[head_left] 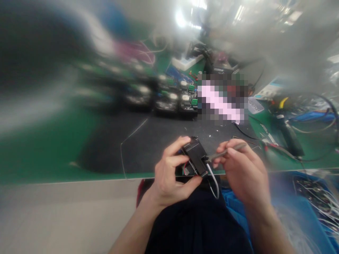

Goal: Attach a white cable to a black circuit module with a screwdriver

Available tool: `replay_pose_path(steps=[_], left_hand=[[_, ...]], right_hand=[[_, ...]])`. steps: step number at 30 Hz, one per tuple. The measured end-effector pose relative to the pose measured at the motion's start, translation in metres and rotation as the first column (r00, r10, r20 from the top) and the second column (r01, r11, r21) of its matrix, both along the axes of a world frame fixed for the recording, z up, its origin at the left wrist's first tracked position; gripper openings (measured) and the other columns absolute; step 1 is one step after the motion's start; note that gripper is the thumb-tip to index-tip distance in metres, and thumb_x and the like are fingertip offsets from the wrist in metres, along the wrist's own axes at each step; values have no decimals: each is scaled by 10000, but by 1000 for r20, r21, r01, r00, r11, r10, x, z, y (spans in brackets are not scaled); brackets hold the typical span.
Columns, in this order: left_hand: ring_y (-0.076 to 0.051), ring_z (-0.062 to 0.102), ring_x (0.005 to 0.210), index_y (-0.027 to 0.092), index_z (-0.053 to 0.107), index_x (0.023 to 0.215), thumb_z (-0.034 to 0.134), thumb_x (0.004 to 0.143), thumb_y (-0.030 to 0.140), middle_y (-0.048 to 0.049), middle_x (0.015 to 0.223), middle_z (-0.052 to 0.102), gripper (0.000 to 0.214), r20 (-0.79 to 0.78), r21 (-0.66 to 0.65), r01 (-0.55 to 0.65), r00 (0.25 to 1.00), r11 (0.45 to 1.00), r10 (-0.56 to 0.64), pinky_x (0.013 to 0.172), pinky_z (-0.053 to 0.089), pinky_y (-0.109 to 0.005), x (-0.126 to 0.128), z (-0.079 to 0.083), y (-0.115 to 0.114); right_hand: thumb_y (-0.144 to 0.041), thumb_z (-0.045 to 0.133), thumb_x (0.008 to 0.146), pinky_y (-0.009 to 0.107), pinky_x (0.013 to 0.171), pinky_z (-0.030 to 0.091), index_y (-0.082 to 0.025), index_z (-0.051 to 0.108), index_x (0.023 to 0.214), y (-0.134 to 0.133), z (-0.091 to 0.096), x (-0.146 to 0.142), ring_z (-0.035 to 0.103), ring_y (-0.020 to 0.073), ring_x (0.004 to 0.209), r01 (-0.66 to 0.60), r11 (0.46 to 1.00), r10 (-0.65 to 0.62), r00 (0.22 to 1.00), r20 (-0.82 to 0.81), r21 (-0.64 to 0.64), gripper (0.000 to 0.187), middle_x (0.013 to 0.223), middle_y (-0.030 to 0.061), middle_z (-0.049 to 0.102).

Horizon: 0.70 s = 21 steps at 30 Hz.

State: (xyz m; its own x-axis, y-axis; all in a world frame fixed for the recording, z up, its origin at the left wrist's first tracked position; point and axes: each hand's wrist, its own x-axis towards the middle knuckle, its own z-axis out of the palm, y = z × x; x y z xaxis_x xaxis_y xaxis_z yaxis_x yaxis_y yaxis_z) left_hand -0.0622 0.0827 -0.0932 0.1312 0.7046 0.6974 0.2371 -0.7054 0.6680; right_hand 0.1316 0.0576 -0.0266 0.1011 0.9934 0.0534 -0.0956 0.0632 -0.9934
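The small black box-shaped plastic module [195,156] sits just above the near edge of the green workbench [45,155], pinched in the left hand [169,176]: fingertips press its far end at twelve o'clock, and the thumb props its near end at six o'clock. The module tilts, its long side running from eleven o'clock to five o'clock. Red and green wires show under it on the left, and one grey cable [214,183] loops down from its near end towards the dark lap.

The left forearm comes up from seven o'clock, wrist bent, fingers curled round the module. The right hand [245,169] comes in from five o'clock and grips a slim grey metal tool [225,152] between thumb and fingers like a pen; the tool's tip meets the module's right side at three o'clock.

One module, one tool and two hands are in view. At twelve o'clock from the hands a black mat [148,141] lies on the bench, with a row of dark circuit boards [169,97] beyond it, too blurred to count. At four o'clock a blue bin [288,208] holds white-wired parts.
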Motion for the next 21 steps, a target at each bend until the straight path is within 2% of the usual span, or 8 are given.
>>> replay_pose_path(steps=[2,5,7,10,12,15,17,21], left_hand=[[-369,548,1376,177,505,1190,881,669,119,-201,1468,542,645,-6,0,-4,1000,1000,4,1116,522,-601,0,1,0],[-361,557,1368,193,501,1198,883,678,143,-188,1461,550,647,-7,7,-15,1000,1000,15,1102,537,-592,0,2,0],[-357,559,1366,207,499,1207,883,687,158,-178,1465,549,648,-3,8,-16,1000,1000,16,1099,541,-591,1,1,0],[-366,551,1372,205,502,1207,884,684,155,-188,1471,542,650,9,11,-13,1000,1000,13,1103,532,-602,0,-1,0],[-373,547,1374,195,504,1203,887,677,146,-201,1464,543,653,14,21,-12,1000,1000,12,1102,530,-604,0,-1,0],[-371,552,1370,191,505,1204,890,666,139,-203,1458,546,664,1,23,-18,1000,1000,18,1103,530,-594,0,-1,-1],[-365,555,1369,200,506,1203,883,676,150,-189,1463,549,651,-8,4,-25,1000,1000,25,1098,533,-590,0,0,-1],[-354,559,1368,223,506,1193,875,695,175,-162,1461,558,622,-8,-19,-41,999,999,40,1085,541,-584,1,-1,0]], right_hand=[[-279,573,1020,270,669,562,-165,558,1058,7,-3,1,611,133,756,-23,998,16,993,-115,-65,121,995,60,606],[-242,594,1015,262,720,571,-181,564,1062,1,-1,-2,613,134,841,82,995,-78,995,-60,58,83,1044,55,589],[-182,590,1014,279,781,571,-184,578,1089,-11,4,-5,613,158,957,104,977,-123,988,95,184,76,1093,71,577],[-77,596,972,320,918,513,-171,576,1146,-24,9,-7,595,182,1077,-62,929,-114,890,442,364,199,1125,91,584],[-48,612,944,327,970,478,-170,569,1151,-24,9,-7,596,178,1089,-137,902,-114,840,531,410,244,1123,84,591],[-138,588,999,299,861,540,-176,567,1101,-9,2,-4,627,157,972,-25,976,-30,968,251,216,111,1088,69,597],[-217,548,1037,276,724,561,-163,559,1072,4,-3,-2,626,139,824,-14,999,13,1000,21,40,66,1021,68,604],[-226,559,1037,255,711,574,-171,546,1091,6,-3,-3,618,123,819,47,997,-44,998,-53,62,78,1020,54,593]])
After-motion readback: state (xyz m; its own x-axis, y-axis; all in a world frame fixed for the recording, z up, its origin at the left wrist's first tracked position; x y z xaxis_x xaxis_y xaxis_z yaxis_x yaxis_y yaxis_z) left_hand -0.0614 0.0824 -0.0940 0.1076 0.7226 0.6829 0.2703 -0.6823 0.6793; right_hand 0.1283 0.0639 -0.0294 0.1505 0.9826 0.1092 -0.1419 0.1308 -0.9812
